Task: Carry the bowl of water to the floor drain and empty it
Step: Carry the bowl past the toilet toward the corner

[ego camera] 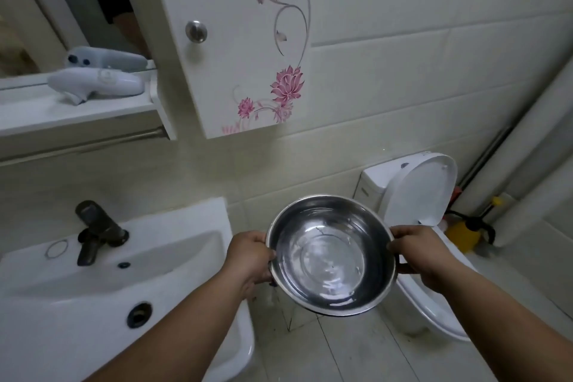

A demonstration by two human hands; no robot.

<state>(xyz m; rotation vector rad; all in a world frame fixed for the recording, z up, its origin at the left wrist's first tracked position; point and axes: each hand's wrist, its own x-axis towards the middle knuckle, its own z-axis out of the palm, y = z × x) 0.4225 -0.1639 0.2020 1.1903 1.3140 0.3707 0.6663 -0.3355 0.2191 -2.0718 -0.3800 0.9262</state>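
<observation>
Carrying bowl (331,256) level, left hand (248,257) and right hand (421,253) gripping opposite rims; drain unseen, locate next.

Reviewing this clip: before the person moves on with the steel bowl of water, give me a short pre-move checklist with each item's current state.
1. Left hand grips the rim of the round stainless-steel bowl: ok.
2. Right hand grips the opposite rim: ok.
3. Bowl held roughly level, water inside, none seen spilling: ok.
4. Bowl clear of the white ceramic sink on its left and the white toilet behind on its right: ok.
5. Floor drain located: cannot tell, none visible in this view.
6. Pale tiled floor below the bowl free of obstacles: ok for the part shown.
</observation>
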